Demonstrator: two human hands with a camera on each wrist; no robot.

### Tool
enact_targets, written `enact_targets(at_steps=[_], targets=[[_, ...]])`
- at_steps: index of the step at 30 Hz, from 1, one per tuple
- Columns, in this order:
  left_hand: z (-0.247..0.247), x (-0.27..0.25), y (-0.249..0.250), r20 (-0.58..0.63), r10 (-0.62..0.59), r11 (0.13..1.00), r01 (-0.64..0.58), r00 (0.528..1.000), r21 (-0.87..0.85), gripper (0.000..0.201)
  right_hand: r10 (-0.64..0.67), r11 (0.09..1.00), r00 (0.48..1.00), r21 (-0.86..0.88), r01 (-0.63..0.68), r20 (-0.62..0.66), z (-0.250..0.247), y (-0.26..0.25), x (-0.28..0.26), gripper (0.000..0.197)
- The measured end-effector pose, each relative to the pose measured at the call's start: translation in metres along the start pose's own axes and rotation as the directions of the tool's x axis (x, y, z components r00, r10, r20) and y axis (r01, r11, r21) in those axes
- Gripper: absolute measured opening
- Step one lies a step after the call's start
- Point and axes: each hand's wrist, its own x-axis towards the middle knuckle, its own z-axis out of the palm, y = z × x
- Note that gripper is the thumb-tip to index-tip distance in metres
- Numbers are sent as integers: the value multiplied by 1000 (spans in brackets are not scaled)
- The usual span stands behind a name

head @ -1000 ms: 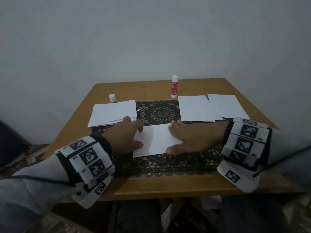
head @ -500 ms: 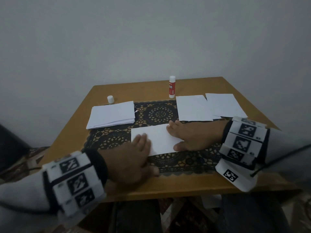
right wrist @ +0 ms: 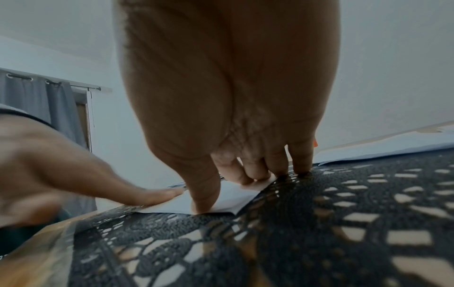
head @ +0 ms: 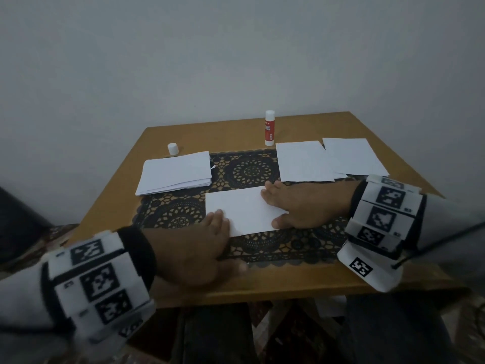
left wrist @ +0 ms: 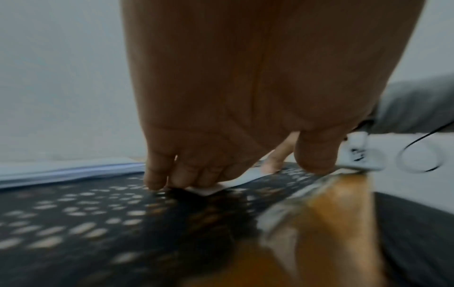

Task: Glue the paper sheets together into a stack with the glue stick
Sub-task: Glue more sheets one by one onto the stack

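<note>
Your right fingers (right wrist: 248, 170) lie flat and straight on the right end of the sheet of paper (head: 242, 210), thumb pressed down at its near edge. Nothing grasped there, just the right hand (head: 301, 206) pinning the sheet to the mat. Over on the other side, your left fingertips (left wrist: 157, 178) touch down at the sheet's near left corner, extended rather than curled, and the left hand (head: 194, 256) rests low with its heel over the table's front edge. So both hands are spread open and pressing, neither one clutching anything.

The sheet sits in the middle of the black lace mat (head: 252, 172), lying flat, long side running left to right between your hands. Move outward: to the back left, a stack of paper sheets (head: 175, 173) lies half on the mat, several layers showing at its edge. To the back right, two loose sheets (head: 330, 160) lie side by side, slightly overlapping. Behind them, the glue stick (head: 269, 128) stands upright on the wooden table (head: 288, 282), red label, white top, well apart from both hands. Its white cap (head: 173, 148) stands just behind the stack on the left. Marker-covered bands (head: 385, 214) wrap both wrists.
</note>
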Motion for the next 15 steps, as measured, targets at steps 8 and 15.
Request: enact_targets(at_steps=[8, 15], targets=[[-23, 7, 30, -18, 62, 998, -62, 998, 1, 91, 5, 1000, 1000, 8, -5, -9, -1, -1, -1, 77], [-36, 23, 23, -29, 55, 997, -53, 998, 63, 93, 7, 1000, 1000, -3, -7, -6, -1, -4, -2, 78]])
